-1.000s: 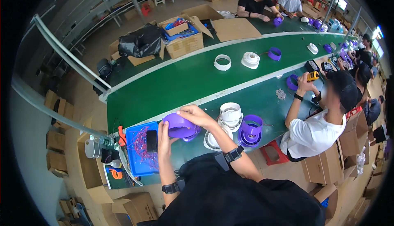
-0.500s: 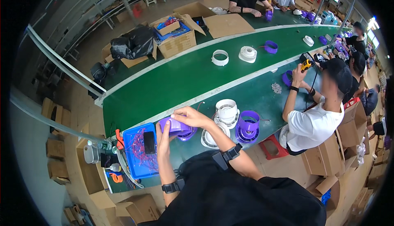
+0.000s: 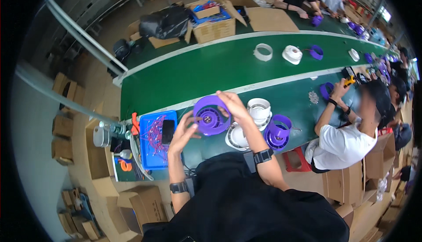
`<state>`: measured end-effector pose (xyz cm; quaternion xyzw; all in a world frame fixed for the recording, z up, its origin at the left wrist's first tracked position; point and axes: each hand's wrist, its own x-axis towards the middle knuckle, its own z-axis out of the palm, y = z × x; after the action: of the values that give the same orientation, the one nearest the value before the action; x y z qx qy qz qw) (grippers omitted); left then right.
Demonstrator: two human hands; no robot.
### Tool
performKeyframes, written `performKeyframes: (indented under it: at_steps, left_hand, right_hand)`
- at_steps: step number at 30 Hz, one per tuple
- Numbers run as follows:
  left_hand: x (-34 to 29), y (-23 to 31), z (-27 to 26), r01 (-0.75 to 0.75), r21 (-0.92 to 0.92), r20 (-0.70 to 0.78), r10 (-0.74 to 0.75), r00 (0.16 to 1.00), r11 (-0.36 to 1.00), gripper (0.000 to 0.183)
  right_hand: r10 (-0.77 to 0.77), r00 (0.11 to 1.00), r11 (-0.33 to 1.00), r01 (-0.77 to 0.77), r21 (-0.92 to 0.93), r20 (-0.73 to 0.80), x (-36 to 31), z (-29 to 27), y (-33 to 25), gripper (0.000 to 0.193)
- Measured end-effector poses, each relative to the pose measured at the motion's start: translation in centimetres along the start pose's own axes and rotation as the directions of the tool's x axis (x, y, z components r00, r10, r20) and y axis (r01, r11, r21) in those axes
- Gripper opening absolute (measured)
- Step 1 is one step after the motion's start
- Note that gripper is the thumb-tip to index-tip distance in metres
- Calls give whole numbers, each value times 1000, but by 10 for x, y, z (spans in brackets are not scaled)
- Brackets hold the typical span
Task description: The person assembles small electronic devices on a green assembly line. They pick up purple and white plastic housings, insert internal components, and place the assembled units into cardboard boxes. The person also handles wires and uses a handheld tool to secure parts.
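The right hand [image 3: 235,106] is clamped on the upper-right rim of a purple ring [image 3: 216,130], which lies between both hands; the left hand [image 3: 181,137], fingers parted, is at its left edge, contact unclear. Further left, a blue tray [image 3: 153,162] holds reddish wires [image 3: 154,133] and a black phone [image 3: 168,131]. Beyond the green belt [image 3: 184,77], a cardboard box [image 3: 215,31] holds blue and red items [image 3: 206,10].

Head-worn wide fisheye view from the near side of the bench [image 3: 288,96], looking down and forward across it: your hands [image 3: 181,137] appear close, above it; an open cardboard box [image 3: 214,31] farther, beyond it.
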<state>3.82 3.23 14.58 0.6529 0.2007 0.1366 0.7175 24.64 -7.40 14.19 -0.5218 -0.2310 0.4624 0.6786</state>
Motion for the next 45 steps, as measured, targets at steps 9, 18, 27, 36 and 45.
performKeyframes:
  at_steps: [9,18,27,36,45]
  left_hand:
    - [16,-51,-90,273,-44,-358,-270,894,961,44]
    - [136,-160,-206,276,-272,-476,-379,794,922,59]
    - [115,-207,-222,327,-37,-419,-311,853,944,39]
    - [125,-179,-227,247,-118,-435,-274,858,962,27]
    - [89,-172,-202,246,-245,-434,-333,837,938,22]
  right_hand:
    - [92,993,987,-101,-127,-75,19,20,64,30]
    - [161,934,541,-354,-763,-319,37,-42,159,42]
    - [664,746,472,-470,-746,-50,100,-41,141,70]
    - [621,784,706,-561,-432,-4,138,-32,155,78]
    - [451,843,845,-509,-163,-295,186,-20,164,73]
